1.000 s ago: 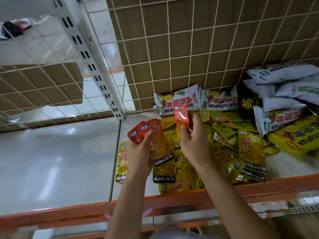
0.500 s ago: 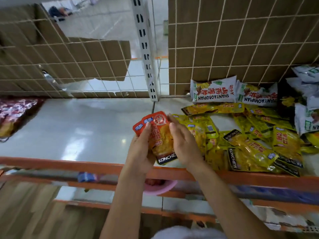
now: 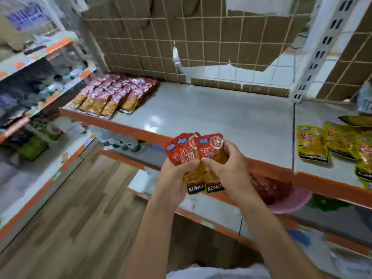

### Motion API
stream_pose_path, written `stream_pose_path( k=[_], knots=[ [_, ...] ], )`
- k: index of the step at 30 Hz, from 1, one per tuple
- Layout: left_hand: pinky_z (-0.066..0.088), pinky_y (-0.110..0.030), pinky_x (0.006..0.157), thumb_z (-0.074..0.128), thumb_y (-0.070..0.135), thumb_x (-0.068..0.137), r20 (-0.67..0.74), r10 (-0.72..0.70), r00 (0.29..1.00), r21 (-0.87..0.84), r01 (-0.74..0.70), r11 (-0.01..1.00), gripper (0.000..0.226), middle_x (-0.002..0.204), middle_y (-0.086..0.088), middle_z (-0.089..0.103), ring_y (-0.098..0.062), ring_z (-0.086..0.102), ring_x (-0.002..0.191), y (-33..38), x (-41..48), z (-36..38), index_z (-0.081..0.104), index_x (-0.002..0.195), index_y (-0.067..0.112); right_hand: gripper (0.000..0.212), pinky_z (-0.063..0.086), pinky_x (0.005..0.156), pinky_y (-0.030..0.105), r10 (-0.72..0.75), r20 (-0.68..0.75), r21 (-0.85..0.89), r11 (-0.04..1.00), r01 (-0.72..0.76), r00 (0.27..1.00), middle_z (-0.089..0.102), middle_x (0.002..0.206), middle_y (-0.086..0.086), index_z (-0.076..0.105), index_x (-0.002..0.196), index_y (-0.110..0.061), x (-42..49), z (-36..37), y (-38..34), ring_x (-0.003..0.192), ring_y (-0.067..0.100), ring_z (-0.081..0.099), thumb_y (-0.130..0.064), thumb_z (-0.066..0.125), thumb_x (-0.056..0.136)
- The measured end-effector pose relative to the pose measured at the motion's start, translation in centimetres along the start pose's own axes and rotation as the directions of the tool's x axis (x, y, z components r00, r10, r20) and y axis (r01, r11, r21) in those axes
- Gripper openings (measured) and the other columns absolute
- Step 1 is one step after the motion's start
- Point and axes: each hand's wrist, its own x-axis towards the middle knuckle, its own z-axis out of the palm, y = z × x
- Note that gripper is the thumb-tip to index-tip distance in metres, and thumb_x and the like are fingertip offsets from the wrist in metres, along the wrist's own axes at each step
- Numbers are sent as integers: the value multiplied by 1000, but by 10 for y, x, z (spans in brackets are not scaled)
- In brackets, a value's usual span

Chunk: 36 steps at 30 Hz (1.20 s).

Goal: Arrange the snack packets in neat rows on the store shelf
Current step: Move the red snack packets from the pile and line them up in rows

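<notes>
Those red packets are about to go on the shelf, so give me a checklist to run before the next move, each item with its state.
1. Grip: left hand and right hand both hold the red packets: ok.
2. Facing: printed fronts toward the camera, tops pointing away: ok.
3. Stack squared: the packets are fanned, edges offset: not ok.
4. Landing spot: bare shelf shows to the right of the shelved red rows: ok.
5. Shelved rows straight: they look even, but the view is blurred: cannot tell.
6. Number in hand: at least three tops show, the rest is hidden: cannot tell.
</notes>
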Motion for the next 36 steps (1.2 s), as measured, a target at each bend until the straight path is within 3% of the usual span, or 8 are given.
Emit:
stream_pose_path(
  k=[7, 10, 13, 15, 19, 23, 30, 36],
  knots=[
    [53, -53, 89, 84, 24, 57, -307, 19, 951, 26, -12, 1000, 70, 109, -5, 71, -28, 69, 98, 23, -14, -72, 55, 120, 18, 56, 54, 90, 40, -22, 78, 23, 1000, 20, 997, 58, 119, -4, 41, 123, -28, -2, 96, -19, 107, 13, 60, -39, 72, 78],
    [57, -46, 82, 83, 15, 65, -385, 40, 922, -7, -46, 999, 53, 98, -3, 74, -25, 72, 90, 37, -4, -98, 58, 112, 17, 55, 53, 90, 44, -22, 130, -24, 999, 25, 991, 59, 119, -9, 43, 123, -36, 11, 126, -24, 108, 12, 60, -59, 59, 75],
    [59, -37, 65, 74, 0, 75, -424, 48, 904, -46, -74, 996, 29, 82, -2, 75, -24, 73, 75, 58, 12, -128, 62, 98, 12, 42, 55, 86, 43, 8, 183, 22, 1000, -12, 983, 63, 115, -4, 50, 124, -31, 36, 156, -29, 103, 15, 62, -38, 58, 83],
    [59, -41, 69, 72, -4, 75, -446, 51, 894, -41, -77, 996, 30, 86, -7, 75, -28, 73, 79, 72, 27, -148, 62, 100, 9, 30, 56, 83, 39, 3, 201, 60, 998, -16, 980, 66, 107, -2, 57, 116, -24, 57, 174, -34, 97, 15, 64, -18, 61, 87],
    [54, -53, 85, 70, -1, 80, -480, 55, 875, -57, -94, 994, 32, 104, -14, 72, -35, 70, 93, 103, 68, -189, 61, 109, 8, 15, 55, 74, 31, 25, 205, 100, 994, -46, 978, 67, 90, -1, 61, 91, -22, 107, 210, -47, 84, 13, 64, -7, 61, 87],
    [52, -55, 87, 62, 2, 87, -527, 67, 847, -112, -147, 983, 23, 107, -20, 68, -40, 66, 95, 132, 109, -230, 59, 110, 6, 14, 55, 67, 32, 61, 141, 129, 988, -79, 988, 68, 91, 3, 59, 86, -23, 164, 240, -55, 84, 16, 66, -9, 59, 89],
    [56, -41, 69, 43, -8, 87, -572, 67, 817, -190, -212, 959, 19, 82, -12, 59, -27, 62, 71, 165, 164, -268, 53, 92, 7, 8, 54, 84, 49, 173, 22, 58, 983, -174, 985, 70, 90, 5, 62, 82, -19, 237, 283, -43, 91, 27, 67, -11, 62, 82],
    [59, -43, 67, 52, -4, 80, -549, 33, 835, -197, -167, 966, 31, 91, -17, 57, -31, 63, 76, 183, 208, -283, 48, 111, 0, 9, 53, 85, 47, 119, -57, -103, 987, -125, 991, 65, 85, -1, 59, 93, -18, 254, 304, -52, 88, 23, 64, -12, 61, 86]
  ],
)
